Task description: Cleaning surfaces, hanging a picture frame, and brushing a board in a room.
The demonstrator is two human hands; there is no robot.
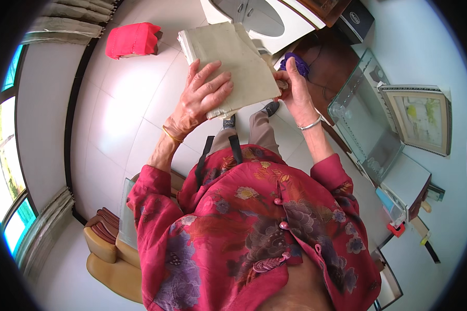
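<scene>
A thick old book or bound stack of papers (pixel 243 58) with a plain greyish-beige cover and worn edges is held up in front of me, above the floor. My left hand (pixel 204 91) lies with spread fingers over its left side and lower edge. At its lower right corner my right hand (pixel 295 91) grips the edge, thumb raised and fingers partly hidden behind it. A gold bracelet (pixel 172 134) circles my left wrist, and a silver bangle (pixel 310 123) my right one.
A red cloth-covered stool or box (pixel 132 40) stands on the tiled floor (pixel 116 93). Ahead is a white cabinet (pixel 295 25). A purple bundle (pixel 295 65), a glass-topped surface (pixel 367 116) and a framed picture (pixel 418 118) are at right. A tan leather chair (pixel 109 268) is lower left.
</scene>
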